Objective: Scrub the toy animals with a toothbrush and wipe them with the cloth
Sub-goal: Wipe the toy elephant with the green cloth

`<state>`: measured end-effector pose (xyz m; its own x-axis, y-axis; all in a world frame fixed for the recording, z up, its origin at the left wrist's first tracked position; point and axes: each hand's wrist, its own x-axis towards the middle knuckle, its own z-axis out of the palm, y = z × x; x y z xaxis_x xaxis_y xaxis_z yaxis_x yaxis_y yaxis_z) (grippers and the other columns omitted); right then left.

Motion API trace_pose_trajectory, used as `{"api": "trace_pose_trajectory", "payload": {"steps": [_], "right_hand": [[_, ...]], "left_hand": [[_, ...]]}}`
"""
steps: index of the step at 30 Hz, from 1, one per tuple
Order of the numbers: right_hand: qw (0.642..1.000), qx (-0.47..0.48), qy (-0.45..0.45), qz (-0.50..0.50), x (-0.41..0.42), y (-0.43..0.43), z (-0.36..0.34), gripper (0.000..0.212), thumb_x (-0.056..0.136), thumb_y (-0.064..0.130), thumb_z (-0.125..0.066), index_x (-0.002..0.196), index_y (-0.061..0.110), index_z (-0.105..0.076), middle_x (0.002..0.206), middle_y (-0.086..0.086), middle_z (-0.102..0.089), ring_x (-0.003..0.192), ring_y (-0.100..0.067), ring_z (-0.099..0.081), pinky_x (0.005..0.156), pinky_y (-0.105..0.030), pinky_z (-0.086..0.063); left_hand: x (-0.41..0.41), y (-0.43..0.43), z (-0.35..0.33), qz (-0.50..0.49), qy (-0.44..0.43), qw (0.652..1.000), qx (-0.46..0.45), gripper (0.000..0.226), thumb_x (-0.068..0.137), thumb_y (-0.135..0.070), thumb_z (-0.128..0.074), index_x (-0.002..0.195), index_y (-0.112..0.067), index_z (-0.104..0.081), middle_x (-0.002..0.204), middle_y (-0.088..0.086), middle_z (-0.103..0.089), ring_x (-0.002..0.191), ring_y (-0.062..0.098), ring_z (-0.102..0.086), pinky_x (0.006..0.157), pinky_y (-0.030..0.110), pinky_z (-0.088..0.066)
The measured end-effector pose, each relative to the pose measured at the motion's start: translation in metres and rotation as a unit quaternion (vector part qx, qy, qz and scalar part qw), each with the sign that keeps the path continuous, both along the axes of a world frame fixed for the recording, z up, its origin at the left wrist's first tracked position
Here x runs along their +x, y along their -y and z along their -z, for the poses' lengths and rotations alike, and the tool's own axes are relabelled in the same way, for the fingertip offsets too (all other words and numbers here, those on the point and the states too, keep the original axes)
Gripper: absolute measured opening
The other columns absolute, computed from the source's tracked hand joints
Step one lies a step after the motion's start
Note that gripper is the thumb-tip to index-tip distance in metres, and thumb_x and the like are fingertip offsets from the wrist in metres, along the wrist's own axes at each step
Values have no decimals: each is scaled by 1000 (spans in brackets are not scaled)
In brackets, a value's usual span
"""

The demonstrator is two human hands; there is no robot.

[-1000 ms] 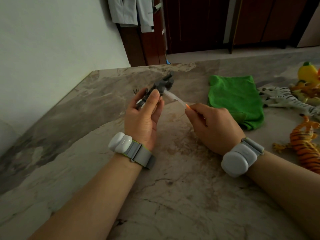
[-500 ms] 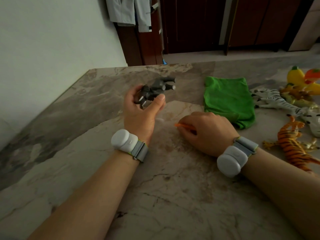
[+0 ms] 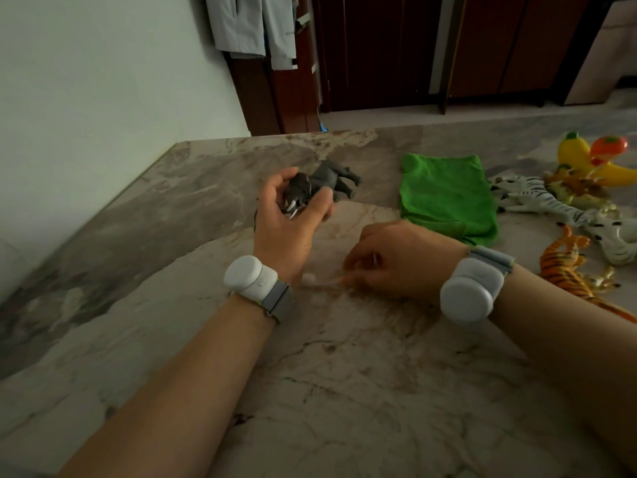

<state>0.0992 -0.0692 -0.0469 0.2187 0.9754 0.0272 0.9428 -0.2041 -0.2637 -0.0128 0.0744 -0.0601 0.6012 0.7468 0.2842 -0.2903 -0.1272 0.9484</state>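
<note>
Here, left hand (image 3: 286,225) grips elephant (image 3: 327,181); right hand (image 3: 403,257) at toothbrush (image 3: 319,280), grip unclear; cloth (image 3: 444,191) beside.

Left hand (image 3: 286,229) grips the elephant (image 3: 327,182) — right hand (image 3: 396,257) touches the toothbrush (image 3: 320,280).

Polished, veined marble-look bench (image 3: 344,391); matt grey plastic elephant (image 3: 331,179); soft, fuzzy green cloth (image 3: 444,191); glossy plastic tiger (image 3: 562,267) and zebra (image 3: 537,201); dark, smooth wooden doors (image 3: 379,46).
</note>
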Motion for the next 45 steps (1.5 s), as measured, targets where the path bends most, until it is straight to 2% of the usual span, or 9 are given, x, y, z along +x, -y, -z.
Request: {"api": "trace_pose_trajectory", "payload": {"steps": [5,10,14,20,25,27,32,39,45], "right_hand": [[959,181,-11,217,25,7,-2,29,93,49,-57,92,25,-73,92,1,-69,81,-18,-62,74,-36,-53],[932,37,-11,360,38,12,15,40,93,39,-58,128,19,-55,131,-12,-49,122,-39,-45,99,-51,-38],[932,70,-36,355,46,10,19,24,95,25,-57,112,10,-66,117,-16,-63,106,-38,-57,87,-42,-50],[869,342,-178,309,27,12,-24,27,100,35,-55,119,20,-66,111,1,-66,96,-15,-61,80,-27,-48],[873,309,-330,184,3,6,-27,41,101,53,-41,93,34,-77,117,16,-63,107,3,-58,88,-16,-44],[888,303,-295,179,5,4,-21,25,97,52,-53,112,39,-68,123,14,-62,110,-1,-60,88,-19,-47],[928,287,-197,135,-1,3,-14,56,90,59,-55,140,38,-42,106,27,-54,88,20,-53,69,2,-40],[922,341,-141,117,-1,5,-19,33,101,49,-45,117,22,-56,84,14,-61,76,-2,-61,60,-17,-47],[905,367,-126,176,8,1,-18,38,106,36,-41,74,17,-48,60,4,-50,55,-12,-48,53,-32,-38]], "left_hand": [[1,-1,2,18,11,999,24,19,98,-17,-58,116,-22,-56,123,21,-58,98,29,-70,82,44,-58],[2,0,2,14,-20,999,42,25,97,-12,-60,120,-21,-54,112,10,-63,86,20,-72,74,38,-59],[0,-2,4,17,-46,998,47,45,92,-19,-68,129,-22,-44,114,8,-65,96,26,-72,80,44,-60],[-1,5,3,64,-107,979,160,31,94,-16,-65,119,-22,-48,122,4,-58,98,12,-68,73,27,-60],[-2,7,2,89,-48,978,184,30,91,-3,-65,118,-10,-52,118,7,-62,106,14,-65,89,24,-54],[-3,9,0,106,-34,976,185,31,91,3,-63,116,-12,-52,115,5,-63,108,12,-65,91,23,-52],[-4,9,-3,134,-1,977,168,31,94,3,-60,119,-12,-50,119,15,-60,109,19,-65,88,27,-55],[-2,9,1,188,23,976,104,37,91,7,-58,119,-16,-50,122,27,-55,113,40,-59,95,52,-53],[-2,17,2,195,-1,970,144,32,95,-2,-57,119,-21,-48,118,25,-56,103,42,-62,86,52,-57]]}}
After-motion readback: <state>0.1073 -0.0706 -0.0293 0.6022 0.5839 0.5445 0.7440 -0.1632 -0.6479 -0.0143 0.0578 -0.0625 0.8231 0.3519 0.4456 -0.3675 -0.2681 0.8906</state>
